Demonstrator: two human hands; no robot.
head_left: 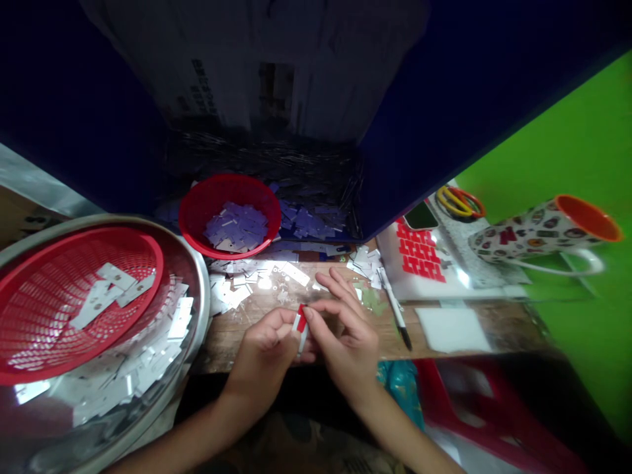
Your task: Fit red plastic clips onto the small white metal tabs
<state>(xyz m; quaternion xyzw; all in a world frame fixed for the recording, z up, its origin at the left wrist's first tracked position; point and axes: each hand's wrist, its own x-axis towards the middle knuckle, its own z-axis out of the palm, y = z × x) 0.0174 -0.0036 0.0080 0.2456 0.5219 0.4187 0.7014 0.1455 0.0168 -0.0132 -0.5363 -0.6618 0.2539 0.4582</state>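
Over the front of the wooden table [395, 329], my left hand [264, 349] pinches a small flat white plate [303, 339] between thumb and fingers. On the plate's upper end sits a red piece [301, 318], which resembles the red T-shaped pieces [419, 253] on a white sheet to the right. My right hand [348, 329] closes its thumb and index finger on that red piece, its other fingers stretched apart. Behind both hands lie loose white plates [232, 289] and small rings [281, 271]. The fingers partly cover the held plate.
A red bowl [187, 230] of plates stands at the back. At left, a large metal basin [201, 296] holds plates and a red basket [44, 263]. A marker [395, 306], white pad [453, 329], tape rolls [459, 203] and patterned mug [523, 230] lie right. Dark blue walls [419, 131] rise behind.
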